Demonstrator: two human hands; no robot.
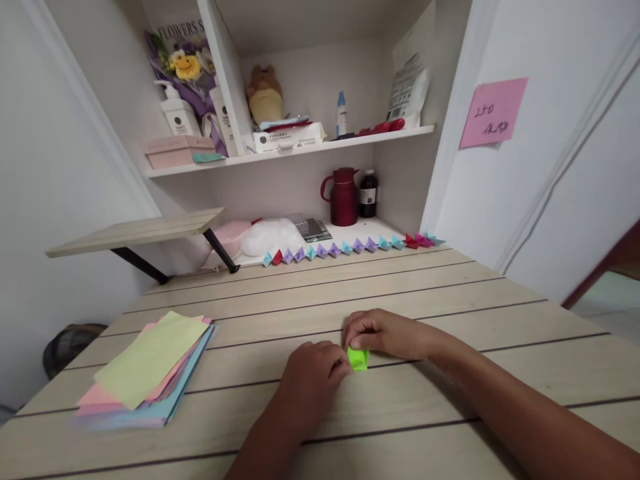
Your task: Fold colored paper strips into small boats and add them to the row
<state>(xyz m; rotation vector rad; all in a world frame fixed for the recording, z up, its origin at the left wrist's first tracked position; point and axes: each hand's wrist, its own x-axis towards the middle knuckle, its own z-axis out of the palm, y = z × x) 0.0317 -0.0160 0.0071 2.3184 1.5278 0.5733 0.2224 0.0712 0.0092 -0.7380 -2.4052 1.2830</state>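
Observation:
A small folded piece of bright green paper [358, 359] lies on the wooden table [450, 300] near its middle. My left hand [313, 377] is closed, its fingertips pinching the paper's left edge. My right hand [387, 333] curls over the paper from above and right, fingers pressed on its top edge. Most of the paper is hidden under the two hands.
A stack of coloured paper sheets [147, 370] lies at the front left. A row of several small folded paper boats [350, 248] lines the table's far edge. Behind stand a dark red jug [343, 197], a brown bottle [368, 193] and cluttered shelves. A pink note [493, 112] sticks to the right wall.

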